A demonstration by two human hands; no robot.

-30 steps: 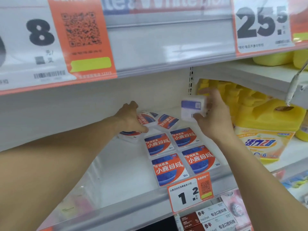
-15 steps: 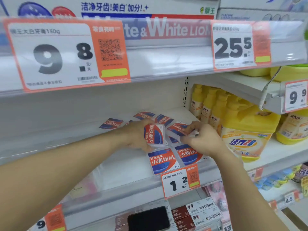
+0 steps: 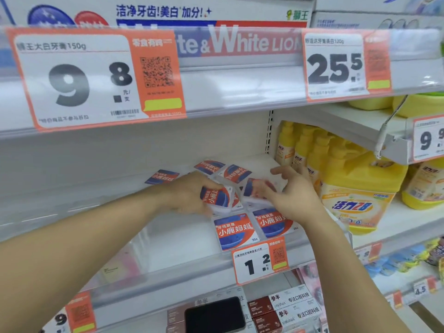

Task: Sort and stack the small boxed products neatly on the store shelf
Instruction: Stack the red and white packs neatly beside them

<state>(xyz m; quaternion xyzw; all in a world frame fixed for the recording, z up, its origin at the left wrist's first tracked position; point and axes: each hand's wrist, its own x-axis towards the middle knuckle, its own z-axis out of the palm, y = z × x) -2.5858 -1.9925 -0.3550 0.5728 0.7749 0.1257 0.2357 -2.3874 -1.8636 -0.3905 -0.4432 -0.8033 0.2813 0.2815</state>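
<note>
Small flat boxes with red and blue labels lie on the white middle shelf [image 3: 173,239]. My left hand [image 3: 189,193] grips one such box [image 3: 217,197], tilted up off the shelf. Right beside it, my right hand [image 3: 292,195] holds a second box [image 3: 255,189], which is blurred, its fingers spread over the far edge. Two boxes lie flat at the shelf front, one on the left [image 3: 235,230] and one on the right [image 3: 272,221]. Three more boxes lie scattered further back: [image 3: 162,176], [image 3: 209,166], [image 3: 236,173].
Yellow detergent jugs [image 3: 358,188] and yellow bottles [image 3: 302,152] stand close on the right. The upper shelf rail with big price tags [image 3: 96,75] hangs low overhead. A small price tag [image 3: 260,260] is clipped to the shelf's front lip. A dark phone [image 3: 213,313] lies on the shelf below.
One second ago my right hand held a box up high at the back and my left hand rested on the back boxes. Both hands have since come together over the middle row, each with a box.
</note>
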